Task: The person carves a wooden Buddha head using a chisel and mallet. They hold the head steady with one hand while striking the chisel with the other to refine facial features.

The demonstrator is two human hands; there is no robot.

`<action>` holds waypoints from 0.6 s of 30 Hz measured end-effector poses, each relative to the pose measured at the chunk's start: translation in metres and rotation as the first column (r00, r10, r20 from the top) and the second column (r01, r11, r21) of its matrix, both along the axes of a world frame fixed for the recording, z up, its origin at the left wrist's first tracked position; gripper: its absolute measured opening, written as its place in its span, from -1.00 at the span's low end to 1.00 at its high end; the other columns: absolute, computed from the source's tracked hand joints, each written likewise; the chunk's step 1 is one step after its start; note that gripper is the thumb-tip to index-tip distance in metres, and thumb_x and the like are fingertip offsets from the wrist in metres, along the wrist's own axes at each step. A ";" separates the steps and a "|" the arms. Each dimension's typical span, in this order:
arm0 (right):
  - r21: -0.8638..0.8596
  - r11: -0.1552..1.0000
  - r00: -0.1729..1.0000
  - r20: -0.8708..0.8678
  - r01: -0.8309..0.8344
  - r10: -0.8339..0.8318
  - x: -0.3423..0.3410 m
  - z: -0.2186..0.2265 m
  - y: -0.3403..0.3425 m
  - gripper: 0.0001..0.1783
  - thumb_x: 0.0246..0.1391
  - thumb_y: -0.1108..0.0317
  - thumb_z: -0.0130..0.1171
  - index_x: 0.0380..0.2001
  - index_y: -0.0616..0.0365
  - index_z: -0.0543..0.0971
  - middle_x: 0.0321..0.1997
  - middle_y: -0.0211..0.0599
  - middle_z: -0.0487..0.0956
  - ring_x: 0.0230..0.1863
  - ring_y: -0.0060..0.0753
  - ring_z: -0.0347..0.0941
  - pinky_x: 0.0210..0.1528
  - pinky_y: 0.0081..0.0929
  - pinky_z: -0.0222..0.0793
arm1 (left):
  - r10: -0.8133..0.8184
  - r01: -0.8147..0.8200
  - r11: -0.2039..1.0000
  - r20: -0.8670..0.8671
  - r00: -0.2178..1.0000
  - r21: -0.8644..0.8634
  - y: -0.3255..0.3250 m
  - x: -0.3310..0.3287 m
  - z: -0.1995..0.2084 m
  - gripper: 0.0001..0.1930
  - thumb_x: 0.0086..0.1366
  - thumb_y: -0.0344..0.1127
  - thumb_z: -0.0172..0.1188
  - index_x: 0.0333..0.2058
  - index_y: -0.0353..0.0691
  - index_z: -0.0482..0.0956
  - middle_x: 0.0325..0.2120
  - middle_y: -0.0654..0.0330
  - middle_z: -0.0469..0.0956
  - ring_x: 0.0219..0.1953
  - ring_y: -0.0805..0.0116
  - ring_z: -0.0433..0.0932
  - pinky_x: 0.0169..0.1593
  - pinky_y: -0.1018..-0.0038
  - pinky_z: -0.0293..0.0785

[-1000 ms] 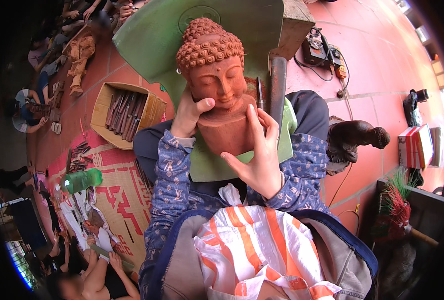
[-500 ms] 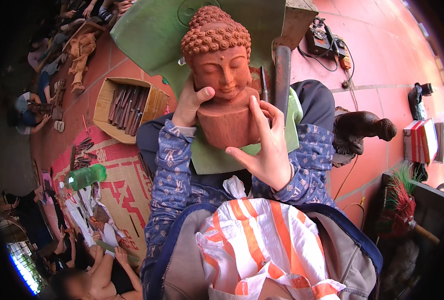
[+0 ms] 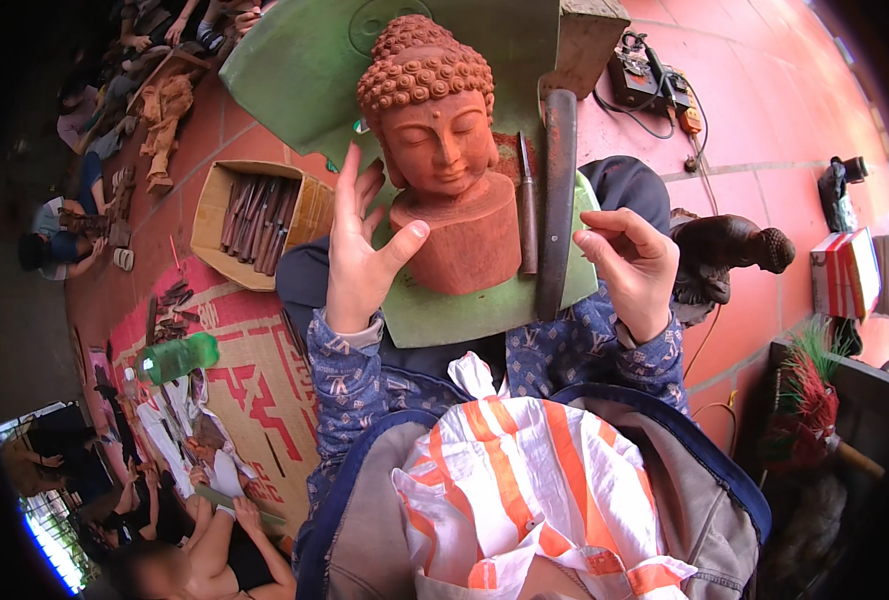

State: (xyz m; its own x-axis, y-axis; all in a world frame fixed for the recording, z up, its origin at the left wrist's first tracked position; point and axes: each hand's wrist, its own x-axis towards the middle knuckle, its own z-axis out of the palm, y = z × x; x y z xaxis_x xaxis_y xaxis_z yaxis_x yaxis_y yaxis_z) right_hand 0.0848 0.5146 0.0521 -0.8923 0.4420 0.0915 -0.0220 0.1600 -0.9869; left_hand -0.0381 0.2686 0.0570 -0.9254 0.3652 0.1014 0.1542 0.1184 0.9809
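A reddish-brown carved wooden Buddha bust [image 3: 455, 235] stands on a green plastic sheet [image 3: 420, 322] over my lap, its curled hair and face finished smooth, its base a plain block. My left hand [image 3: 365, 255] is raised beside the bust's left side, fingers spread and holding nothing. Right of the bust, my right hand [image 3: 633, 265] hovers with bent fingers, thumb and forefinger tips slightly apart, nothing visible between them. Between that hand and the bust lie a slim carving chisel [image 3: 529, 215] and a long dark bar [image 3: 558, 200].
A cardboard box [image 3: 210, 215] of carving tools is at left, near a green bottle [image 3: 178, 357]. To the right are a dark carved figure [image 3: 730, 255] and a corded electrical box [image 3: 637, 80]. A striped cloth [image 3: 535, 480] covers my waist. Other people sit along the left.
Both hands have let go of the bust. The left has opened out beside it, and the right has moved right, past the bar. The bust has shifted slightly left, uncovering the chisel.
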 end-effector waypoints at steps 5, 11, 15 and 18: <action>0.138 0.970 0.970 -0.164 0.201 -0.177 -0.002 -0.014 0.042 -0.79 0.20 0.37 0.17 -0.27 0.35 0.63 -0.42 -0.40 0.60 -0.42 -0.68 0.45 -0.31 -0.72 0.34 | 0.000 -0.176 0.939 -0.514 0.858 -0.295 0.002 0.010 0.013 -0.16 0.09 0.05 0.32 0.28 -0.18 0.23 0.26 -0.19 0.11 0.31 -0.04 0.14 0.29 0.11 0.10; 0.208 0.959 0.979 -0.109 0.190 -0.171 -0.004 -0.037 0.065 -0.79 0.17 0.44 0.16 -0.18 0.33 0.60 -0.08 -0.23 0.60 -0.06 -0.50 0.48 0.02 -0.58 0.36 | -0.141 -0.247 0.862 -0.677 0.722 -0.443 0.022 0.012 0.017 -0.17 0.03 0.24 0.31 0.24 0.00 0.35 0.34 -0.18 -0.10 0.35 -0.22 -0.06 0.33 -0.02 -0.07; 0.189 0.968 0.984 -0.094 0.165 -0.150 -0.007 -0.040 0.063 -0.79 0.17 0.43 0.16 -0.16 0.33 0.60 -0.10 -0.25 0.59 -0.07 -0.52 0.48 0.02 -0.60 0.36 | 0.013 -0.314 0.912 -0.748 0.663 -0.262 0.020 0.008 0.015 -0.54 0.06 0.07 0.36 -0.18 -0.14 0.67 0.21 -0.16 0.21 0.29 -0.22 0.12 0.29 -0.01 0.06; 0.171 0.971 0.985 -0.068 0.170 -0.160 -0.008 -0.038 0.061 -0.79 0.19 0.44 0.14 -0.16 0.34 0.59 -0.11 -0.26 0.59 -0.07 -0.53 0.48 0.03 -0.60 0.36 | 0.208 -0.360 0.932 -0.761 0.614 -0.035 0.012 0.008 0.012 -0.73 0.11 -0.11 0.32 -0.33 -0.17 0.62 0.06 -0.03 0.42 0.14 -0.04 0.34 0.25 0.07 0.16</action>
State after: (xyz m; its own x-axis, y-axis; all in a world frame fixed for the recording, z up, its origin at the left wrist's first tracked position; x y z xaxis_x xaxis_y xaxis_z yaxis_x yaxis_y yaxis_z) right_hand 0.0768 0.5754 0.0143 -0.8001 0.5554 0.2266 -0.0330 0.3364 -0.9411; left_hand -0.0297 0.2802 0.0687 -0.6282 0.1777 0.7575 0.7413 0.4323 0.5134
